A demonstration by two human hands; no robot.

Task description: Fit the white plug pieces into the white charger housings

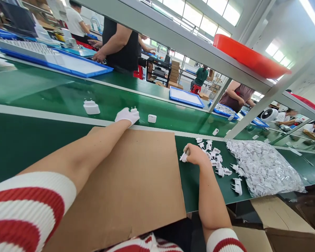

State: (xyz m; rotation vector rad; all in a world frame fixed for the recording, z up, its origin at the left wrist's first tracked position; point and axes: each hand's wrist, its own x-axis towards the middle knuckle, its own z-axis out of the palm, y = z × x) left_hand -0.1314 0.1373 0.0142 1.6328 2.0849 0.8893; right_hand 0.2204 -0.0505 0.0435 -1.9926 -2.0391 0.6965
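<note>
My left hand (124, 116), in a white glove, reaches over the green conveyor belt with its fingers around a white plug charger (134, 110), whose two pins point up. Just right of it on the belt lies a white charger casing (152, 118), and a larger-looking white charger (91, 107) stands to the left. Beyond the cardboard's right edge, my right hand (195, 154) pinches a small white plug piece (183, 157) low over the green table. Close beside that hand is a loose pile of white two-pin plug pieces (214, 158).
A flat cardboard sheet (136, 175) covers the bench before me. To the right lies a clear bag (267, 168) full of white parts. Overhead runs a shelf rail with a red tray (249, 57). Across the belt are blue trays (186, 97) and several people at work.
</note>
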